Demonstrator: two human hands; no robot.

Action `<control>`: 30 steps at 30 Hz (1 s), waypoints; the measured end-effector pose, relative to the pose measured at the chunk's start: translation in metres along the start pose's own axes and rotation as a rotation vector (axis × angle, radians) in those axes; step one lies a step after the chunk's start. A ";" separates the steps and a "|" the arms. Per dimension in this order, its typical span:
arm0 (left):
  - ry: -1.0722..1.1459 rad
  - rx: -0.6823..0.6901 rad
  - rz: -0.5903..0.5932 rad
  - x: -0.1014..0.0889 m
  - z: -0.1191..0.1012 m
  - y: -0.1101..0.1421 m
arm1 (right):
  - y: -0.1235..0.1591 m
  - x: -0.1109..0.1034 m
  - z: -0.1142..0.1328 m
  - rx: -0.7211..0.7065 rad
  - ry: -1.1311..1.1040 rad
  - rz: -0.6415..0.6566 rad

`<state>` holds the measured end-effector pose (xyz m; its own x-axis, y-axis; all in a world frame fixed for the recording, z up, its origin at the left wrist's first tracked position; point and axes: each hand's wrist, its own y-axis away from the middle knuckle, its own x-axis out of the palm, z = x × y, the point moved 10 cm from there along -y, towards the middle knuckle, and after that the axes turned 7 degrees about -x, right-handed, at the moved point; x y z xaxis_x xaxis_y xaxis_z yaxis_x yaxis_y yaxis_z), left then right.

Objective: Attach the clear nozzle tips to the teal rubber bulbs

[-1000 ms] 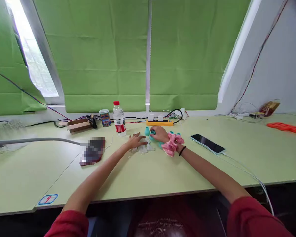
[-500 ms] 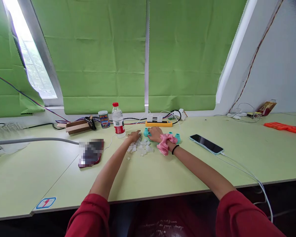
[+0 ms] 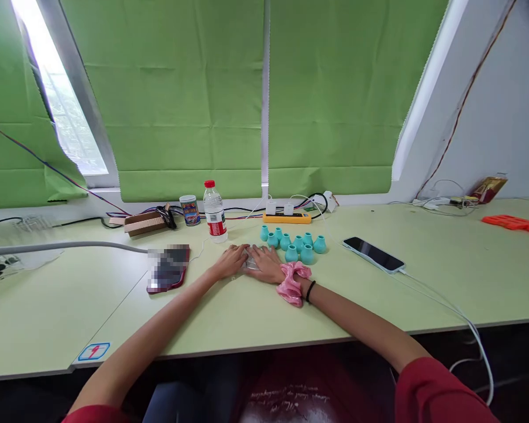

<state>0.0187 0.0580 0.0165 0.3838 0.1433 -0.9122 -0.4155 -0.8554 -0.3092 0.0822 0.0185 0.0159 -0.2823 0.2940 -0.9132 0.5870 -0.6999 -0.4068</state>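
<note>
Fingers of the right hand (image 3: 268,267) lie slightly apart over the clear pieces (image 3: 251,264); I cannot tell whether the left hand (image 3: 230,262) grips any. They sit between both hands, left of the teal pots (image 3: 291,254), probably light, stiff, slippery: best pinched by the edges.
</note>
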 end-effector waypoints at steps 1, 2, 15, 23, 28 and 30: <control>0.004 -0.005 -0.003 0.001 -0.001 0.004 | -0.001 0.002 0.000 -0.005 -0.002 0.008; 0.007 -0.007 -0.001 0.003 -0.002 0.007 | -0.002 0.003 0.000 -0.010 -0.003 0.013; -0.064 0.024 0.103 0.012 -0.027 0.023 | 0.017 -0.006 -0.001 -0.032 -0.021 -0.018; -0.137 -0.004 0.093 0.011 -0.028 0.024 | 0.031 -0.012 0.000 -0.015 -0.048 0.016; -0.093 -0.012 0.049 0.003 -0.011 0.020 | 0.026 -0.013 0.000 -0.062 -0.090 0.020; -0.055 0.008 0.031 0.000 -0.008 0.017 | 0.023 -0.014 0.000 -0.075 -0.108 0.010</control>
<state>0.0178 0.0394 0.0130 0.3247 0.1441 -0.9348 -0.4332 -0.8559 -0.2824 0.1000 -0.0019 0.0195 -0.3536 0.2122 -0.9110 0.6442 -0.6509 -0.4017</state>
